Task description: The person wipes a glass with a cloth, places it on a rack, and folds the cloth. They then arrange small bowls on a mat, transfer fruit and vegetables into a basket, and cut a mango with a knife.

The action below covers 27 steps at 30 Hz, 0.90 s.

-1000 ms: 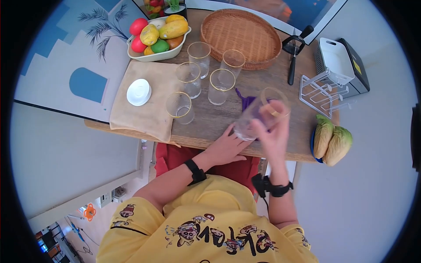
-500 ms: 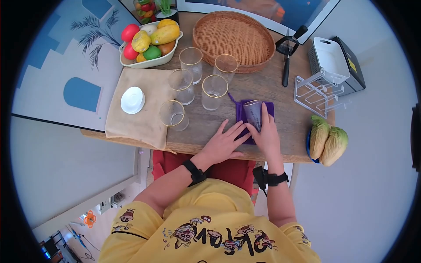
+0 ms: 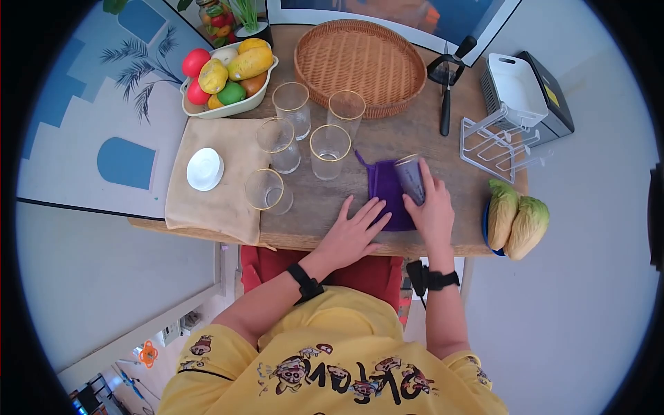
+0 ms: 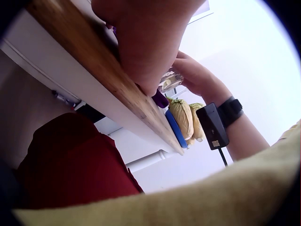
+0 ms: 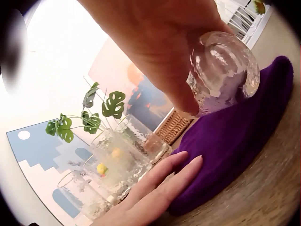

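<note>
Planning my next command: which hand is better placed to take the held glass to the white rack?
Right, I'd judge: the right hand grips the glass and is nearer the rack, while the left hand lies farther off, fingertips at the purple cloth.

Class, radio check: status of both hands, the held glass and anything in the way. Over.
Right hand grips glass, tilted, over purple cloth. Left hand at cloth's left edge, fingers extended. Five other glasses off left, apparently not in the way.

Black lettering (image 3: pixel 387 384) on the yellow shirt (image 3: pixel 235 360); nothing legible
</note>
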Motion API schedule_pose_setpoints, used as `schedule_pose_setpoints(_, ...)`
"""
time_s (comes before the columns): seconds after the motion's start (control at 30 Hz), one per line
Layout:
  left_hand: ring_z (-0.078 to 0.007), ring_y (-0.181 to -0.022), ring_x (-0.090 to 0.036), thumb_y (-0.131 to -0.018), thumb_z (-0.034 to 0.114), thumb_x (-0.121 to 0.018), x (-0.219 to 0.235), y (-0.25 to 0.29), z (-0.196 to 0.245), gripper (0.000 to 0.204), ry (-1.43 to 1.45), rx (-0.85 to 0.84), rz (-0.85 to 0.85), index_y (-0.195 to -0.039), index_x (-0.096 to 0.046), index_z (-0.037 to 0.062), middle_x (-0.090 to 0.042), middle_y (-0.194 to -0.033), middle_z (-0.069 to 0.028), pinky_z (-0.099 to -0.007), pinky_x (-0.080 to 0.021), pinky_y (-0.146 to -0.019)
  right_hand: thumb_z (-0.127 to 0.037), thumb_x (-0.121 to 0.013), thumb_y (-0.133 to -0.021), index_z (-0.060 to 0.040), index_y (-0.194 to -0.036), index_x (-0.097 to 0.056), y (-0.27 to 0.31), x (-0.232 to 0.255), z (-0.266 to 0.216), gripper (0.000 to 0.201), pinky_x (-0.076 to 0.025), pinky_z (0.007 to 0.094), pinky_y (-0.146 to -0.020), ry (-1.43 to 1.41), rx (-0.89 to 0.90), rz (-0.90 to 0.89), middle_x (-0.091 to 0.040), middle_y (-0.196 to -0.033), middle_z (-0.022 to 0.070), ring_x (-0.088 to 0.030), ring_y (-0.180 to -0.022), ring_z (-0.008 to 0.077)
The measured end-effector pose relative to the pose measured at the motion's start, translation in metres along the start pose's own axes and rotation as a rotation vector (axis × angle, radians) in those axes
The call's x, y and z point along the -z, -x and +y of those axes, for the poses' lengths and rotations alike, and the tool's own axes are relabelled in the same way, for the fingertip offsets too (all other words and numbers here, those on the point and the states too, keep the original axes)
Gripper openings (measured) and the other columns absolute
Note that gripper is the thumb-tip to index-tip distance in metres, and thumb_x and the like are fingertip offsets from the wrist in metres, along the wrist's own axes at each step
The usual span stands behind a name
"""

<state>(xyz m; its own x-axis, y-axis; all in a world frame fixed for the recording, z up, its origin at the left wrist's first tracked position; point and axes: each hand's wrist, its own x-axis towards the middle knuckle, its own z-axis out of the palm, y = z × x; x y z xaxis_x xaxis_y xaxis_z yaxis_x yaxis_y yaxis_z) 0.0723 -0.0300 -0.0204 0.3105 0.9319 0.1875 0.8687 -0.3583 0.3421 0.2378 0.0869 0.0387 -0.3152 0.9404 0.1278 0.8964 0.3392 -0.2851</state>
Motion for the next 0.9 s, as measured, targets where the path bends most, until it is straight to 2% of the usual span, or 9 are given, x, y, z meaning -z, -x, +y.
schedule_pose_setpoints(0.1, -0.0265, -0.146, -0.031, -0.089, 0.045, -0.065, -0.001, 0.001, -0.002, 0.065, 0.008, 0.005, -0.022, -0.146, -0.047, 0.0161, -0.040, -0.153, -0.0117, -0.0606, -0.021, -0.117, -0.025, -0.080, -0.073, -0.0303, -0.152, -0.040, 0.017, 0.001, -0.015, 0.089, -0.055, 0.0451, -0.086, -0.073, 0.071, 0.009, -0.059, -0.118, 0.0129, -0.061, -0.105, 0.0348)
schedule_pose_setpoints(0.17, -0.0264, -0.146, -0.031, -0.090, 0.045, -0.064, 0.000, 0.001, -0.003, 0.064, 0.013, -0.005, -0.020, -0.145, -0.049, 0.0164, -0.041, -0.152, -0.0116, -0.0609, -0.021, -0.117, -0.024, -0.080, -0.073, -0.0303, -0.152, -0.039, 0.026, -0.006, -0.018, 0.089, -0.055, 0.0451, -0.085, -0.103, 0.094, -0.070, -0.059, -0.117, 0.0125, -0.061, -0.103, 0.0347)
schedule_pose_setpoints(0.37, -0.0256, -0.145, -0.033, -0.089, 0.045, -0.064, 0.003, 0.000, -0.004, 0.060, -0.003, -0.047, 0.012, -0.141, -0.053, 0.0170, -0.044, -0.149, -0.0115, -0.0600, -0.021, -0.117, -0.026, -0.081, -0.074, -0.0284, -0.153, -0.038, 0.005, -0.016, 0.004, 0.090, -0.056, 0.0425, -0.080, 0.047, 0.070, 0.102, -0.058, -0.118, 0.0129, -0.062, -0.102, 0.0319)
schedule_pose_setpoints(0.5, -0.0253, -0.145, -0.033, -0.090, 0.044, -0.064, 0.002, 0.001, -0.005, 0.059, 0.009, -0.033, 0.013, -0.141, -0.053, 0.0173, -0.044, -0.149, -0.0114, -0.0597, -0.021, -0.117, -0.031, -0.076, -0.084, -0.0267, -0.153, -0.038, 0.003, -0.008, 0.004, 0.079, -0.054, 0.0446, -0.084, 0.077, 0.062, 0.038, -0.057, -0.122, 0.0153, -0.060, -0.105, 0.0345)
schedule_pose_setpoints(0.57, -0.0253, -0.145, -0.033, -0.090, 0.044, -0.063, 0.002, 0.000, -0.004, 0.059, 0.017, -0.026, 0.017, -0.141, -0.053, 0.0173, -0.044, -0.149, -0.0113, -0.0596, -0.021, -0.117, -0.030, -0.071, -0.088, -0.0254, -0.152, -0.040, 0.010, -0.003, -0.003, 0.071, -0.052, 0.0457, -0.090, -0.003, 0.212, 0.048, -0.056, -0.127, 0.0182, -0.059, -0.108, 0.0372)
schedule_pose_setpoints(0.6, -0.0253, -0.145, -0.033, -0.090, 0.044, -0.063, 0.001, 0.000, -0.004, 0.059, 0.016, -0.020, 0.013, -0.141, -0.053, 0.0174, -0.044, -0.149, -0.0113, -0.0599, -0.020, -0.117, -0.028, -0.067, -0.092, -0.0197, -0.150, -0.042, 0.015, 0.005, -0.006, 0.063, -0.050, 0.0464, -0.094, -0.145, 0.171, -0.025, -0.054, -0.132, 0.0201, -0.058, -0.113, 0.0391)
schedule_pose_setpoints(0.73, -0.0256, -0.145, -0.033, -0.090, 0.043, -0.064, 0.004, -0.001, -0.002, 0.059, 0.010, -0.013, 0.010, -0.142, -0.052, 0.0175, -0.045, -0.148, -0.0115, -0.0607, -0.020, -0.116, -0.032, -0.069, -0.091, -0.0133, -0.148, -0.044, 0.027, 0.001, -0.010, 0.066, -0.049, 0.0458, -0.095, -0.253, 0.116, 0.031, -0.056, -0.131, 0.0204, -0.057, -0.116, 0.0386)
schedule_pose_setpoints(0.83, -0.0259, -0.145, -0.034, -0.089, 0.042, -0.065, 0.002, -0.001, -0.003, 0.059, 0.016, -0.017, 0.014, -0.142, -0.052, 0.0176, -0.045, -0.148, -0.0118, -0.0609, -0.020, -0.116, -0.034, -0.073, -0.086, -0.0092, -0.147, -0.044, 0.028, -0.020, -0.002, 0.073, -0.051, 0.0452, -0.092, -0.258, 0.148, -0.025, -0.059, -0.127, 0.0198, -0.059, -0.113, 0.0376)
schedule_pose_setpoints(0.9, -0.0260, -0.144, -0.034, -0.089, 0.042, -0.065, 0.001, 0.000, -0.003, 0.059, 0.018, -0.017, 0.014, -0.141, -0.052, 0.0175, -0.045, -0.148, -0.0119, -0.0608, -0.021, -0.116, -0.037, -0.077, -0.081, -0.0089, -0.146, -0.045, 0.028, -0.016, -0.008, 0.078, -0.053, 0.0449, -0.088, -0.246, 0.060, -0.059, -0.062, -0.122, 0.0187, -0.061, -0.110, 0.0366)
